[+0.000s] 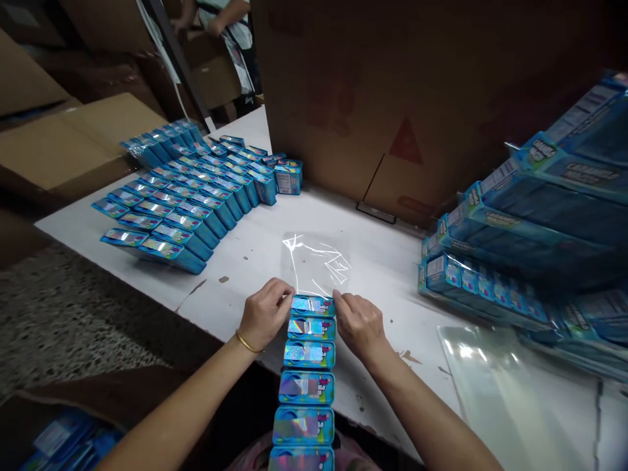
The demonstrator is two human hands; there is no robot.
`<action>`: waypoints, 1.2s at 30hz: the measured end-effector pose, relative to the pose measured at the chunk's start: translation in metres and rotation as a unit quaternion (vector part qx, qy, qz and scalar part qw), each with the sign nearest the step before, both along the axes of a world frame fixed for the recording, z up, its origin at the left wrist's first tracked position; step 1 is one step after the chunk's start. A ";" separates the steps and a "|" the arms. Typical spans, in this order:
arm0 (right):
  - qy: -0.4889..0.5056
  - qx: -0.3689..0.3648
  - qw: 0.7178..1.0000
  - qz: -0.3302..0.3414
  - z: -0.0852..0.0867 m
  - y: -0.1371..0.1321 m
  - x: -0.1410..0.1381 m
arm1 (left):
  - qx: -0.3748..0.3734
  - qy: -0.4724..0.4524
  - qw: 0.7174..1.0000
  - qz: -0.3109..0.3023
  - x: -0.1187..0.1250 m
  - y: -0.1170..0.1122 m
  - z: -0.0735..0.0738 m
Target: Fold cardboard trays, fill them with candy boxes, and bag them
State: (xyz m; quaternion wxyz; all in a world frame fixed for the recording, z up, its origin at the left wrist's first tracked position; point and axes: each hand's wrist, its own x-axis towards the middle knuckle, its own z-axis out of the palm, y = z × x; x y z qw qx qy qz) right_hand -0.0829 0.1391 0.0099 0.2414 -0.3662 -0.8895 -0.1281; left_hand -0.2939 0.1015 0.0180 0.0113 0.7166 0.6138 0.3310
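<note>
A row of several small blue packs [307,387] runs from my body over the table's near edge, their shiny printed ends facing up. At the far end of this row, a clear plastic bag [314,252] lies on the white table, its creases shining. My left hand [265,311], with a gold bangle at the wrist, is closed in a pinch at the bag's near left corner. The near right corner is pinched in my right hand [360,322]. Both hands flank the farthest pack, which sits at the mouth of the bag; whether it is inside cannot be made out.
Rows of similar blue packs [186,190] stand at the left of the white table [235,261]. Wrapped stacks [540,196] rise at the right, near clear plastic sheets [490,379]. A large cardboard box [343,98] stands behind. Another person [228,19] is farther back.
</note>
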 end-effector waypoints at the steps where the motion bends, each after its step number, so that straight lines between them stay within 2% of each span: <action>1: 0.006 0.009 1.000 0.016 -0.003 -0.001 0.002 | 0.023 0.000 1.000 -0.011 -0.002 -0.003 -0.005; 4: 0.024 0.013 0.998 0.063 -0.012 -0.010 0.009 | 0.103 0.036 0.993 -0.053 -0.009 -0.020 -0.019; 7: 0.051 -0.021 0.994 0.090 -0.022 -0.025 0.012 | 0.093 0.039 0.993 -0.064 -0.008 -0.042 -0.036; 9: 0.090 -0.060 0.992 0.058 -0.030 -0.033 0.009 | 0.042 0.003 0.999 -0.023 -0.004 -0.051 -0.046; 12: 0.107 -0.125 0.985 -0.052 -0.037 -0.036 0.004 | -0.034 -0.055 0.994 0.086 0.004 -0.052 -0.056; 14: 0.068 -0.161 0.980 -0.095 -0.040 -0.034 0.002 | -0.089 -0.047 0.988 0.117 0.007 -0.047 -0.057; 18: 0.001 -0.193 0.977 -0.087 -0.043 -0.027 0.001 | -0.168 0.049 0.979 0.103 0.003 -0.038 -0.053; 22: -0.010 -0.189 0.979 -0.079 -0.039 -0.025 0.001 | -0.196 0.156 0.965 0.083 -0.004 -0.040 -0.050; 25: -0.010 -0.161 0.985 -0.061 -0.035 -0.027 0.007 | -0.193 0.200 0.959 0.048 -0.008 -0.050 -0.050; 27: -0.007 -0.143 0.989 -0.048 -0.033 -0.030 0.012 | -0.195 0.209 0.958 0.014 -0.008 -0.059 -0.050; 29: 0.000 -0.143 0.987 -0.070 -0.034 -0.033 0.015 | -0.211 0.198 0.957 0.005 -0.007 -0.065 -0.050; 33: -0.012 -0.195 0.970 -0.143 -0.038 -0.033 0.007 | -0.270 0.141 0.951 0.054 -0.001 -0.061 -0.048; 36: -0.029 -0.226 0.964 -0.141 -0.041 -0.029 0.002 | -0.308 0.142 0.938 0.071 0.001 -0.054 -0.048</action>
